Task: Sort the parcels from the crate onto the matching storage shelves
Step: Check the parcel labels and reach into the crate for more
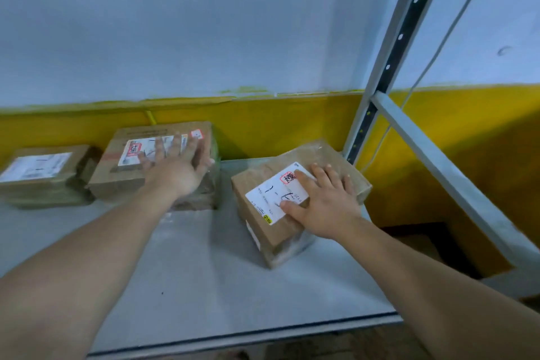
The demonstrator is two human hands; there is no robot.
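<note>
With three parcels shelved, our left hand (175,166) lies spread on the middle parcel (117,175) of the shelf (190,286), our right hand (324,207) lies spread on the right parcel (263,234) beside it, a third parcel (38,175) sits to its left, and the crate's remainder is unseen.

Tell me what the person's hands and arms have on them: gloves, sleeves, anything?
No gloves on the left hand or the right hand. The left forearm and right forearm are bare to the frame edge, without sleeves. No watch, ring or band shows; the left hand is slightly blurred, so fine detail there is uncertain.
</note>
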